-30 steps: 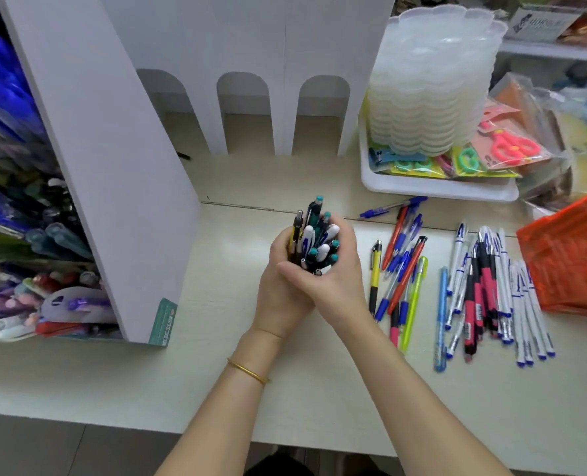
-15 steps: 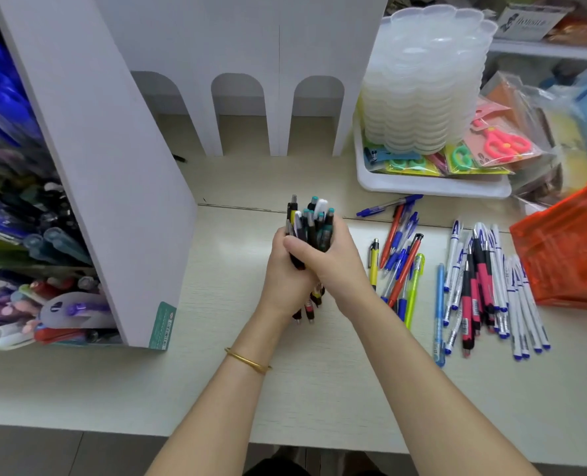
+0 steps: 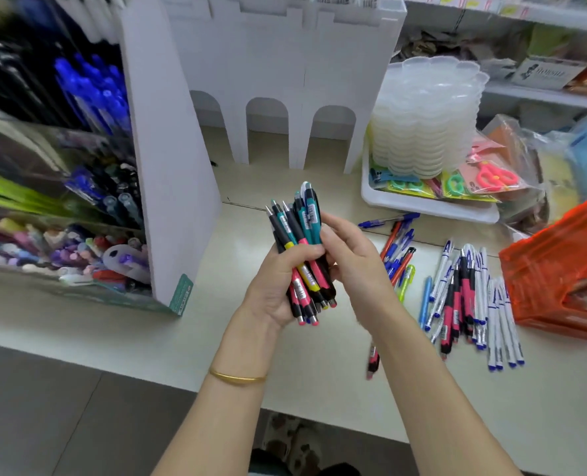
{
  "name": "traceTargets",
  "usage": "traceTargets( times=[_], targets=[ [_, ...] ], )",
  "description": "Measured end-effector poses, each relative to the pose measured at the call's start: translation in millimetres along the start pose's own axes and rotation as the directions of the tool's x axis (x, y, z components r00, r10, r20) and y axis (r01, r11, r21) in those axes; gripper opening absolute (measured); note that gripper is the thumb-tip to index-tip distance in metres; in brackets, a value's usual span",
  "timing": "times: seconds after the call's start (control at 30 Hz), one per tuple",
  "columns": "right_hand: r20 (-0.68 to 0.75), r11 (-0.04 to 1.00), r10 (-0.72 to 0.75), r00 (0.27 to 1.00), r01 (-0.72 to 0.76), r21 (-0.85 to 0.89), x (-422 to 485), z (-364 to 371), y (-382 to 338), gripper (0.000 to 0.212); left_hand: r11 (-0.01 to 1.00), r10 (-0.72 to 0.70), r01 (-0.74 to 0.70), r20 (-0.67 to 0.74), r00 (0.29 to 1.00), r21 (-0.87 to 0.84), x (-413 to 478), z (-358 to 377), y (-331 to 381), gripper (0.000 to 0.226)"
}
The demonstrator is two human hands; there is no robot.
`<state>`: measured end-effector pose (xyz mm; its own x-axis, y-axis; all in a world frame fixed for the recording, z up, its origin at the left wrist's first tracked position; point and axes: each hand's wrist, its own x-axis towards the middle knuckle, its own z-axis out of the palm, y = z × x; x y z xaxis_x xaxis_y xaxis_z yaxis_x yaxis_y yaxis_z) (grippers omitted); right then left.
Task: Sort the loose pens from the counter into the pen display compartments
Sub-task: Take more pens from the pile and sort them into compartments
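Observation:
My left hand (image 3: 271, 290) grips a bundle of pens (image 3: 302, 255) with black, teal, pink and yellow barrels, held above the counter and tilted with the tips pointing up and away. My right hand (image 3: 354, 266) holds the bundle's right side, thumb on the upper barrels. One pink-and-black pen (image 3: 372, 362) shows blurred under my right forearm. Several loose pens (image 3: 467, 293) lie in rows on the counter (image 3: 113, 321) at the right. The pen display (image 3: 168, 166) stands at the left, its compartments (image 3: 79, 218) filled with blue, black and pastel pens.
A white arched cardboard stand (image 3: 285, 80) rises behind my hands. At the back right a white tray (image 3: 422, 204) carries a stack of translucent plastic containers (image 3: 429, 115) and packaged scissors (image 3: 491, 176). An orange bag (image 3: 567, 262) sits at the far right.
The bundle has gone from standing upright on the counter to being held in the air and tilted. My right hand has loosened its wrap. The blurred pink-and-black pen has appeared under my right forearm.

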<state>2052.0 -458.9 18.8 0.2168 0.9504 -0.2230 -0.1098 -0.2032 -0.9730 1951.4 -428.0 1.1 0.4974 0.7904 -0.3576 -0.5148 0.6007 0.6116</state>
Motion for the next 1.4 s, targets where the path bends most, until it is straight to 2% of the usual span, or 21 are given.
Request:
traceTargets(
  times=[0.1, 0.2, 0.3, 0.4, 0.57, 0.73, 0.87, 1.0, 1.13, 1.27, 1.4],
  targets=[
    [0.054, 0.999, -0.020, 0.998, 0.022, -0.041, -21, 0, -11, 0.023, 0.997, 0.054, -0.055, -0.018, 0.998, -0.051, -26, 5, 0, 0.029],
    [0.082, 0.989, -0.099, 0.992, 0.108, -0.104, -40, 5, -23, 0.020, 0.986, 0.117, -0.125, -0.078, 0.990, -0.113, -56, 7, 6, 0.035],
    [0.114, 0.953, -0.216, 0.970, 0.235, -0.189, -55, 18, -36, 0.018, 0.965, 0.199, -0.229, -0.210, 0.957, -0.129, -83, 8, 16, 0.031],
    [0.206, 0.926, -0.250, 0.946, 0.296, -0.236, -70, 37, -50, 0.014, 0.943, 0.262, -0.313, -0.328, 0.908, -0.114, -106, 0, 28, 0.023],
    [0.433, 0.890, -0.195, 0.880, 0.344, -0.298, -90, 81, -64, 0.011, 0.877, 0.358, -0.453, -0.413, 0.837, -0.157, -147, -23, 62, 0.058],
    [0.507, 0.878, -0.180, 0.843, 0.370, -0.304, -96, 138, -71, 0.022, 0.774, 0.465, -0.613, -0.513, 0.722, -0.160, -168, -60, 102, 0.060],
    [0.501, 0.886, -0.173, 0.848, 0.356, -0.297, -94, 198, -74, 0.021, 0.728, 0.522, -0.673, -0.529, 0.669, -0.133, -180, -95, 146, 0.045],
    [0.434, 0.844, -0.229, 0.871, 0.400, -0.358, -88, 269, -71, 0.010, 0.732, 0.540, -0.676, -0.532, 0.652, -0.084, -188, -138, 194, 0.055],
    [0.316, 0.824, -0.265, 0.911, 0.384, -0.416, -79, 328, -66, 0.015, 0.715, 0.569, -0.696, -0.523, 0.635, -0.066, -189, -170, 238, 0.058],
    [0.249, 0.765, -0.308, 0.918, 0.395, -0.508, -71, 361, -65, 0.016, 0.745, 0.558, -0.663, -0.477, 0.680, -0.073, -191, -188, 262, 0.029],
    [0.251, 0.704, -0.315, 0.915, 0.403, -0.585, -64, 376, -66, 0.011, 0.776, 0.530, -0.625, -0.453, 0.717, -0.082, -189, -199, 274, 0.029]
  ],
)
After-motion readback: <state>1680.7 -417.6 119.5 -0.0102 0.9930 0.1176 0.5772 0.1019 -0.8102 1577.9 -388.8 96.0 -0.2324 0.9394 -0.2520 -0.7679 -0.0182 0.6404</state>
